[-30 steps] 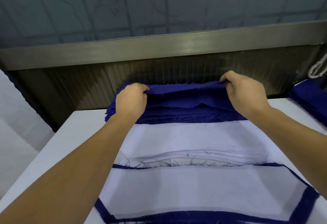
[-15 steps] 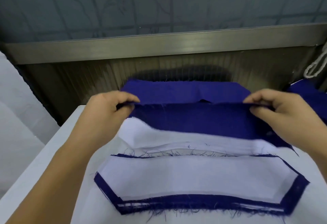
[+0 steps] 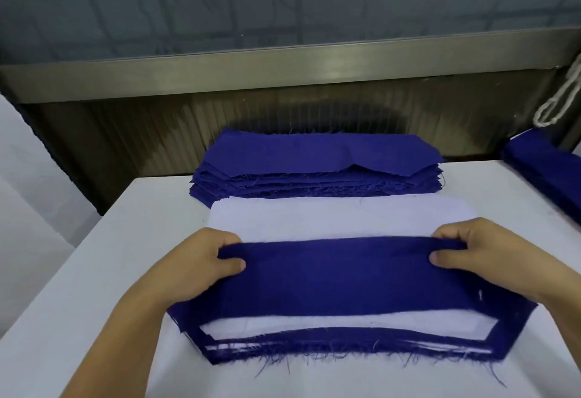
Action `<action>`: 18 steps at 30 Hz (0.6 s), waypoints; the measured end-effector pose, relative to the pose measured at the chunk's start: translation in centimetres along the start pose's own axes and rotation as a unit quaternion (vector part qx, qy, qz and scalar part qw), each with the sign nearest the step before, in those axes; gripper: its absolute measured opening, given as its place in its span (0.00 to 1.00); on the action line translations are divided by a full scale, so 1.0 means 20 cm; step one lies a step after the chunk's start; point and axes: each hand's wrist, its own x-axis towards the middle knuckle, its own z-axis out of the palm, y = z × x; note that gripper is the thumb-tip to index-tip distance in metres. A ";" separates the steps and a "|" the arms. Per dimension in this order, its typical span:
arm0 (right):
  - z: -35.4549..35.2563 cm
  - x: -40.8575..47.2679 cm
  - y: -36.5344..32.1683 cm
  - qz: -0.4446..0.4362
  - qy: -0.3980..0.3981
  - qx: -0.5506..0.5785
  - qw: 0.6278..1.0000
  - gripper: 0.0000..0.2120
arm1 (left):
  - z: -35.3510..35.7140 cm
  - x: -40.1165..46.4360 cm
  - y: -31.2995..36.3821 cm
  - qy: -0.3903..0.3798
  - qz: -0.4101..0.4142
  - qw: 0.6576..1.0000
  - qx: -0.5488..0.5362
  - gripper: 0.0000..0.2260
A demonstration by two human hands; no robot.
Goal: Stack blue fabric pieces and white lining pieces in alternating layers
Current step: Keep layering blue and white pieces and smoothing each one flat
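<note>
Head view, lower centre: left hand (image 3: 201, 264) and right hand (image 3: 478, 253) pinch blue piece (image 3: 339, 278) corners, taut for squaring over lining (image 3: 339, 323).

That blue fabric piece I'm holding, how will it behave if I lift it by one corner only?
Probably floppy: the blue fabric piece drapes between the left hand and right hand, which pinch its far edge. It looks thin, so likely light. Its frayed edges may shed threads or snag on the layered stack beneath.

Fabric stack (image 3: 317, 161) behind lining stack (image 3: 339, 216)
</note>
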 end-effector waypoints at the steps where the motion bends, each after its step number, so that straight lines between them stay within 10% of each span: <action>1: 0.00 0.00 -0.01 -0.021 0.054 -0.007 0.998 0.06 | 0.00 0.00 0.01 0.043 0.010 0.999 -0.006 0.07; 7: 0.03 -0.10 0.00 -0.280 0.361 -0.115 0.882 0.08 | -0.03 -0.10 0.07 0.315 0.177 0.932 0.026 0.12; 18: 0.19 -0.23 0.26 -0.310 0.107 -0.278 0.903 0.13 | 0.10 -0.18 -0.14 0.031 0.144 0.979 0.143 0.17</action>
